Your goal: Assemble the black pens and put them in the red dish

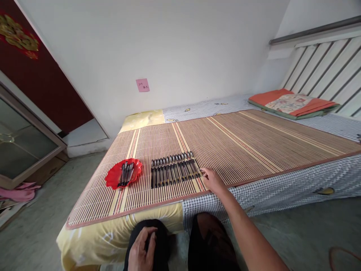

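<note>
Several black-capped clear pens (173,169) lie side by side in a row on the bamboo mat (242,146). At the right end of that row is my right hand (212,180), its fingers pinched together at the lower end of the last pen (196,167). More pens (126,173) rest in a red scalloped plate (109,176) to the left of the row. My left hand (143,248) lies on my left knee, away from the mat, fingers loosely stretched and holding nothing.
The mat covers a bed with a yellow and checked sheet (282,192). A folded orange quilt (299,103) sits at the far right by a white slatted headboard (327,67). A pink note (142,85) is stuck on the wall. A glass-panelled cabinet door (25,135) stands at left.
</note>
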Action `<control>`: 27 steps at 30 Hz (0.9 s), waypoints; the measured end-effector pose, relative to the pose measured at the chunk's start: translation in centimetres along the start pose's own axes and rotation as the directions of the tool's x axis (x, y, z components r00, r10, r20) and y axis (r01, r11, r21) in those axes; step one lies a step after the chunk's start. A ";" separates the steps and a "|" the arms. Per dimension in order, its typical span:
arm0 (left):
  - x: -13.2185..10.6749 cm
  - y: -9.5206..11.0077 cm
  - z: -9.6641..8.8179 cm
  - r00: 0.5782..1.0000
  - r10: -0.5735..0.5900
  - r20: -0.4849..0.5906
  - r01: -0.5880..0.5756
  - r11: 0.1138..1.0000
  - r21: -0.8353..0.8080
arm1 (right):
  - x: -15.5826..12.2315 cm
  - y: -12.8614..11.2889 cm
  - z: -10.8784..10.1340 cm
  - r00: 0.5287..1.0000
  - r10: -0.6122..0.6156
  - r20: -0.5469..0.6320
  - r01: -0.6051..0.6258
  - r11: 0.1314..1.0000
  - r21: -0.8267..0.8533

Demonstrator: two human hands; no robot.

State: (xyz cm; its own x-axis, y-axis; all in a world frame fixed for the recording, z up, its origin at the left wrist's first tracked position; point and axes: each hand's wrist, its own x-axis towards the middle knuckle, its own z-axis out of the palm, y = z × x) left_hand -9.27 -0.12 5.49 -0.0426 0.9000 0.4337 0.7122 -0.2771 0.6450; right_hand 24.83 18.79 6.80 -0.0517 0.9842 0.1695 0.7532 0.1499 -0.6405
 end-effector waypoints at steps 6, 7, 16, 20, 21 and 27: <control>-0.1 -0.4 0.0 1.000 0.014 -0.001 -0.014 1.000 0.010 | -0.4 -0.3 -0.4 1.000 0.007 0.024 -0.008 1.000 0.013; -0.1 -0.4 0.0 1.000 0.017 -0.003 -0.016 1.000 0.011 | -0.4 -0.4 -0.4 1.000 0.009 0.025 -0.010 1.000 0.012; -0.1 -0.2 0.0 1.000 0.026 -0.002 -0.026 1.000 0.017 | 0.0 -0.6 0.0 1.000 -0.006 -0.007 0.006 1.000 -0.017; -0.1 -0.1 -0.1 1.000 0.027 -0.003 -0.027 0.999 0.019 | 0.1 -1.0 0.1 1.000 0.014 -0.024 -0.015 0.999 -0.036; -0.1 -0.1 -0.1 1.000 0.028 -0.003 -0.028 0.999 0.019 | 0.2 -1.1 0.1 0.999 0.022 -0.028 -0.023 0.999 -0.041; -0.1 -0.1 -0.1 0.999 0.037 -0.006 -0.037 0.999 0.026 | 0.3 -1.6 0.1 0.998 0.057 -0.034 -0.059 0.996 -0.060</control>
State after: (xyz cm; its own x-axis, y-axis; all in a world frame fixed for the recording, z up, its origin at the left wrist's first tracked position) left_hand -9.36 -0.18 5.44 -0.0202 0.8874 0.4606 0.7311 -0.3012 0.6122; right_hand 23.58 18.83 7.80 0.0141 0.9873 0.1582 0.7928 0.0854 -0.6034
